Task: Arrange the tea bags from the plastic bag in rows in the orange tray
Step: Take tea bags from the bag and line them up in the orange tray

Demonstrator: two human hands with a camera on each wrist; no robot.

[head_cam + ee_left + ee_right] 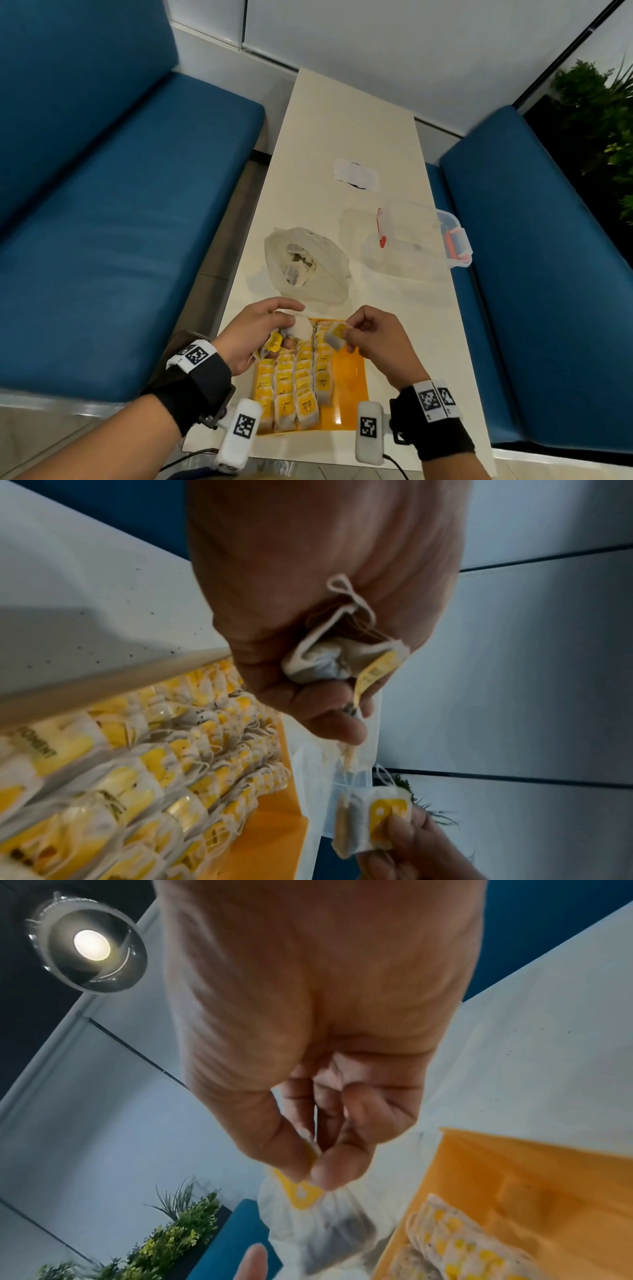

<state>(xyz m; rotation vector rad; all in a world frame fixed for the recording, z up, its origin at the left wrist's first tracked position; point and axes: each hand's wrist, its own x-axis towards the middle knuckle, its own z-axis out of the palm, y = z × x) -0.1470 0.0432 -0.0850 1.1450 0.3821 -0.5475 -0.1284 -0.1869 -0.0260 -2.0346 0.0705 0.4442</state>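
Left hand (255, 329): fingers curled round a small bunch of tea bags (298, 328), one white pouch showing past the thumb and a yellow tag hanging below the palm. The left wrist view confirms the hold: a crumpled pouch (320, 660) with its string and tag is pressed into the closed palm.

Right hand (371, 334): thumb and forefinger pressed together on a single tea bag (335, 336), gripped by its yellow tag (the right wrist view shows the tag (301, 1191) nipped between the two fingertips, the pouch dangling beneath). The remaining fingers are curled in and hold nothing that can be seen.

Both hands are raised over the far end of the orange tray (352, 380), close together but not touching.

The tray lies at the near edge of the table (308, 164). Its left part is filled with rows of tea bags (294, 383), tags uppermost; its right strip is bare orange.

The plastic bag (308, 267) lies open just beyond the tray, more tea bags visible inside. A clear lidded container (421, 240) stands to its right.
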